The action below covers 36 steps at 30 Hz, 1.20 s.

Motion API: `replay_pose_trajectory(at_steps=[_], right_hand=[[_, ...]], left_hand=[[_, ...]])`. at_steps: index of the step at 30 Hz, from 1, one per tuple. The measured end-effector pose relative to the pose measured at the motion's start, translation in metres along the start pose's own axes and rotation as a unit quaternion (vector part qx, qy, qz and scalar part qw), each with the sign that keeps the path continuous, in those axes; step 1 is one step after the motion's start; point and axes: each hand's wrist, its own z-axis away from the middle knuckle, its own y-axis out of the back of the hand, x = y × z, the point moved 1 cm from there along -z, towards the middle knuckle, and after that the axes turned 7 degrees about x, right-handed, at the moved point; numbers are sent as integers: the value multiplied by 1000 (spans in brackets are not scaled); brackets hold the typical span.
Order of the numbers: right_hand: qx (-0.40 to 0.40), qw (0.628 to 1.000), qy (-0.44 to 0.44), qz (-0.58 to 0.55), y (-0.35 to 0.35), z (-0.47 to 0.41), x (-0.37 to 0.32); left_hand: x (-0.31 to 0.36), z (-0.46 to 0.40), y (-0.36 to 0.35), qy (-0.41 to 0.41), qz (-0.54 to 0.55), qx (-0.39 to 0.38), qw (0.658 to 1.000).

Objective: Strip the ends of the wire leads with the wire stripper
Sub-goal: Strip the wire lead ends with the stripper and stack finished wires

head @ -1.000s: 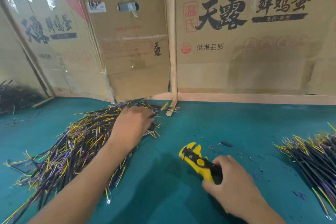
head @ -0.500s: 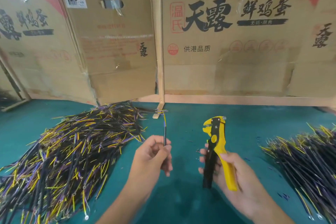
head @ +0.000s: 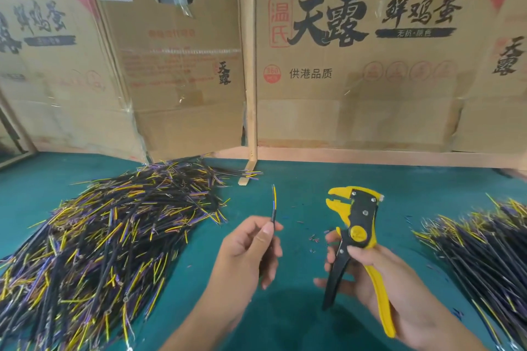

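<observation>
My left hand pinches one black wire lead upright; its yellow and purple ends point up above my fingers. My right hand grips the yellow and black wire stripper by its handles, jaws up and gaping toward the left. The lead's tip stands a short way left of the jaws, not touching them. Both are held above the green table.
A big heap of black, yellow and purple wire leads covers the table's left side. A second pile of leads lies at the right edge. Small insulation scraps dot the middle. Cardboard boxes and a wooden post wall the back.
My left hand came away from the left heap with a single lead and raised it. My right hand lifted the stripper off the table and turned it upright, jaws up.
</observation>
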Motion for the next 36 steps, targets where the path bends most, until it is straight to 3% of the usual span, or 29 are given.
replay_pose_trajectory(at_steps=[7, 23, 30, 36], right_hand=[[-5, 991, 24, 130, -3, -1, -6], [-26, 997, -48, 50, 7, -2, 7], [-19, 997, -27, 75, 10, -1, 8], [-20, 997, -28, 68, 2, 3, 7]], left_hand=[[-1, -1, 0, 0, 24, -13, 1000], [5, -1, 4, 44, 81, -51, 994], [5, -5, 4, 120, 137, -5, 983], [10, -3, 4, 123, 174, -6, 977]])
